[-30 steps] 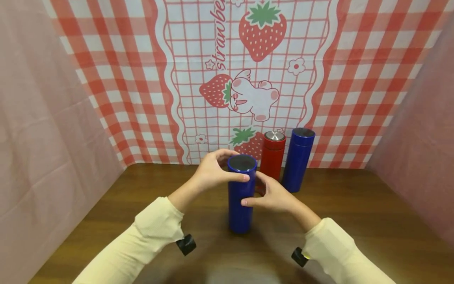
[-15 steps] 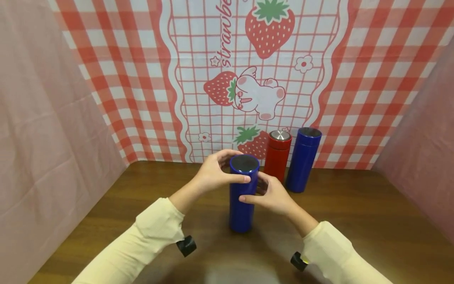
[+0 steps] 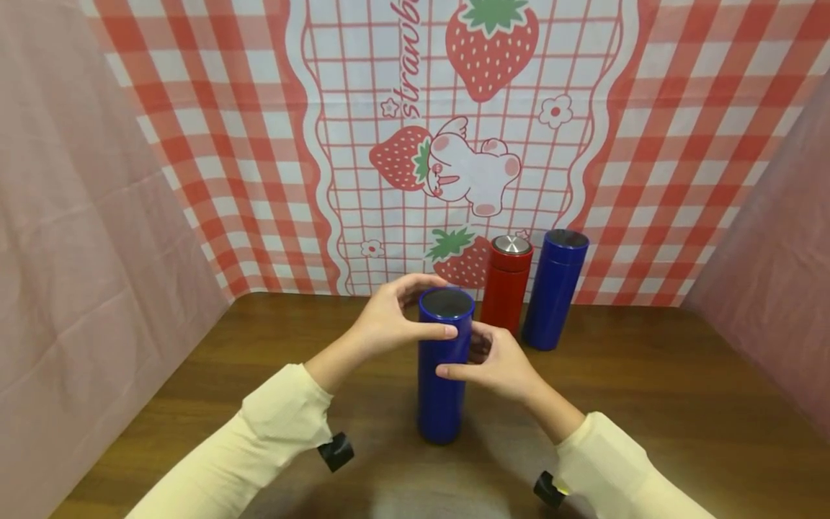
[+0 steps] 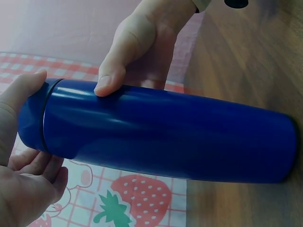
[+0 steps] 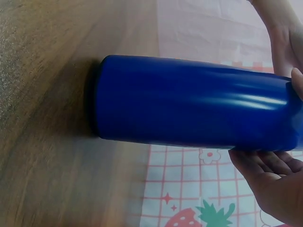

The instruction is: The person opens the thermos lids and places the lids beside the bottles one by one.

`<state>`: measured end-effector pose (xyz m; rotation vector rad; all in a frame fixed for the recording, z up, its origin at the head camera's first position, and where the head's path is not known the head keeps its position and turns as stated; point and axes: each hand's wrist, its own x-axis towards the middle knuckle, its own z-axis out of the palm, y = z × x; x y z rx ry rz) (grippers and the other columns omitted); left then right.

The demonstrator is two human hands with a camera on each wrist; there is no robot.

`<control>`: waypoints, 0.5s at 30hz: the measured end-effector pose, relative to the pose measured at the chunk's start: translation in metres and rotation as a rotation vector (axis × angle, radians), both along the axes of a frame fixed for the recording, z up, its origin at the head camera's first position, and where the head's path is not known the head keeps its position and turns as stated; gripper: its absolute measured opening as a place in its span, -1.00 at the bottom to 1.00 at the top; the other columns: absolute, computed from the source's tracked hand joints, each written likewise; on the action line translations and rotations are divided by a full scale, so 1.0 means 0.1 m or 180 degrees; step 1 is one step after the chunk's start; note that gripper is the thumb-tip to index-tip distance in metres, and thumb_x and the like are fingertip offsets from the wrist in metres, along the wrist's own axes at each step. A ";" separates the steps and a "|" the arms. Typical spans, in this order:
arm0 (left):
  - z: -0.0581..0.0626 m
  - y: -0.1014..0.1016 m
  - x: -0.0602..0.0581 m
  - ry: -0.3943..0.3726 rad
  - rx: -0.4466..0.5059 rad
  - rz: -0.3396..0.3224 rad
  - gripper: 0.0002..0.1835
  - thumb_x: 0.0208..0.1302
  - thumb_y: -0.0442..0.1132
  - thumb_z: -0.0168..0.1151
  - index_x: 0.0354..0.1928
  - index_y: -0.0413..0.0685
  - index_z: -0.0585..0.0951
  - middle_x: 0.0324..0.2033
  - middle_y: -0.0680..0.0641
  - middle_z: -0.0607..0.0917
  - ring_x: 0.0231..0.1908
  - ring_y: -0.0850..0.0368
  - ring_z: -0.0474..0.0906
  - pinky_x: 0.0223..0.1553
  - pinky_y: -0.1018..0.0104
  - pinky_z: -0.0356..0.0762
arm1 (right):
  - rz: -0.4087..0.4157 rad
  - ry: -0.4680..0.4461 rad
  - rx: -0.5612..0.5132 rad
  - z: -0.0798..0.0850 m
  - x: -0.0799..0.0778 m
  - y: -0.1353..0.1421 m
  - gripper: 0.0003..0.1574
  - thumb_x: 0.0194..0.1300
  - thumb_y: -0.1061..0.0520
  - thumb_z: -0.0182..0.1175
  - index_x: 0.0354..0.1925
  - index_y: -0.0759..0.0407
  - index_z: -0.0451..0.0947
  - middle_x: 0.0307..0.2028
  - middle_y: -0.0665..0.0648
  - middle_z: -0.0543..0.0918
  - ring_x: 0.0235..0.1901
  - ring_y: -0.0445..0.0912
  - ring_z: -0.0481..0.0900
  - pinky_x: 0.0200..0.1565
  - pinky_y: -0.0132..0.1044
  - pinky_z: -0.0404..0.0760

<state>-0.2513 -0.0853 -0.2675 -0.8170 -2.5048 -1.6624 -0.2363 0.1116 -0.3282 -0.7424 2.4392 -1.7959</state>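
A blue thermos flask with a dark round top stands upright in the middle of the table in the head view. My left hand grips it at the lid, thumb on the near side and fingers behind. Lower down, my right hand holds the body from the right, with its thumb pressed on the blue surface. A thin dark seam between lid and body shows in the left wrist view. In the right wrist view the flask's base is right at the wooden surface.
Behind the flask, to the right, a red thermos with a silver top stands beside a second blue thermos. A checked strawberry-print cloth hangs behind the brown table. Pink cloths hang at both sides.
The flask and both hands have come slightly nearer to me. Both hands keep their places on the flask. The head view has turned a little, shifting the background.
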 end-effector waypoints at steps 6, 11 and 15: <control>0.00 -0.03 0.00 0.0058 -0.0011 -0.0086 -0.36 -0.08 -0.26 0.53 0.14 -0.02 0.54 0.11 -0.03 0.64 0.18 0.08 0.53 0.28 0.14 0.43 | 0.0092 -0.0001 -0.0085 -0.01 0.01 -0.01 -0.22 0.00 0.17 0.47 0.18 0.35 0.44 0.02 0.36 0.66 -0.04 -0.10 0.69 0.06 -0.21 0.64; -0.01 -0.06 -0.01 0.0058 -0.0069 -0.0177 -0.34 -0.09 -0.24 0.54 0.15 0.00 0.53 0.10 -0.01 0.64 0.20 0.06 0.51 0.29 0.10 0.42 | 0.0157 0.0034 -0.0058 -0.04 -0.01 0.01 -0.19 0.00 0.18 0.47 0.20 0.34 0.42 0.05 0.35 0.65 -0.03 -0.20 0.66 0.09 -0.23 0.62; 0.00 -0.07 -0.01 0.0072 -0.0060 -0.0382 -0.33 -0.08 -0.26 0.53 0.16 0.00 0.52 0.12 -0.06 0.62 0.23 -0.02 0.48 0.31 0.02 0.39 | 0.0240 0.0066 0.0008 -0.05 -0.01 0.04 -0.14 0.00 0.17 0.47 0.24 0.34 0.36 0.11 0.34 0.61 0.07 -0.04 0.63 0.13 -0.19 0.60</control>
